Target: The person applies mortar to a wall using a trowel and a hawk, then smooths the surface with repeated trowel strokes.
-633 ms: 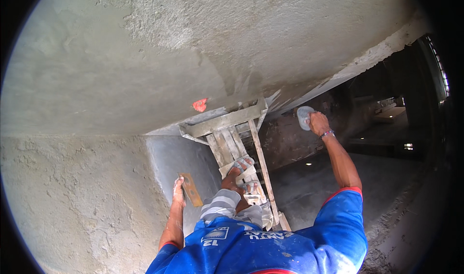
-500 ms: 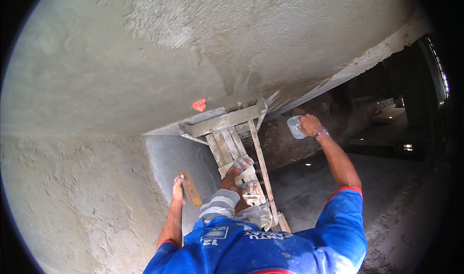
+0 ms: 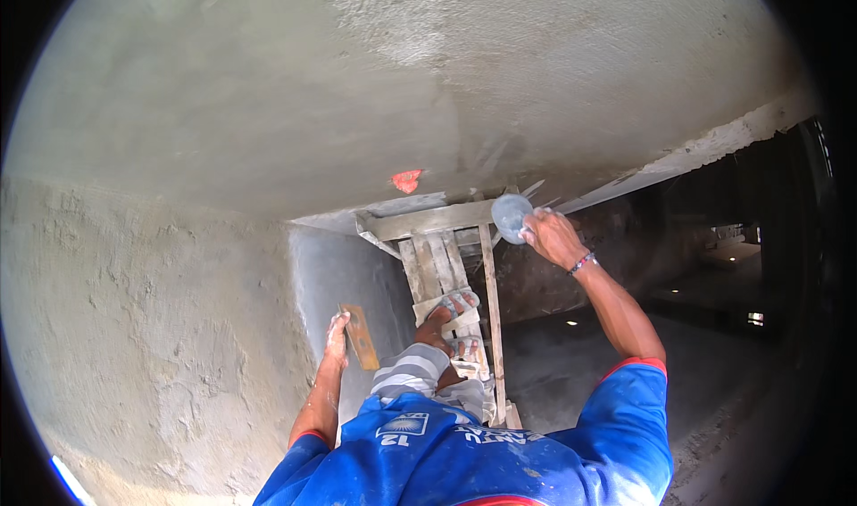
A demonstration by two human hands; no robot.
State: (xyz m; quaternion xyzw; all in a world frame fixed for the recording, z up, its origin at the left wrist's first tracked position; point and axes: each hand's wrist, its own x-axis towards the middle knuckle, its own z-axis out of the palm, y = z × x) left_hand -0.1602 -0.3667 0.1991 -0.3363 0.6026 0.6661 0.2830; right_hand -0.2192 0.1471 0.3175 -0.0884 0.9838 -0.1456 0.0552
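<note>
My left hand (image 3: 336, 336) is closed round the edge of a flat brown wooden float (image 3: 361, 339), low beside the left wall. The float tilts, and its grip side is hidden. Up at the right, my right hand (image 3: 555, 238) grips a small round grey cup (image 3: 511, 218). Its round face points toward the plastered wall (image 3: 295, 140), apart from it as far as I can tell. What the cup holds, if anything, is not clear.
I stand on narrow wooden planks (image 3: 437, 269) of a scaffold, with a crossbar (image 3: 433, 221) ahead and a thin upright (image 3: 493, 319) on the right. A red patch (image 3: 407, 181) marks the wall. A rough wall (image 3: 152, 319) is on the left; a dark lower floor (image 3: 589, 354) lies right.
My right hand has brought the cup leftward and up, turning its round face more into view. The left hand still holds the float. The view has shifted slightly, so the walls appear farther right.
</note>
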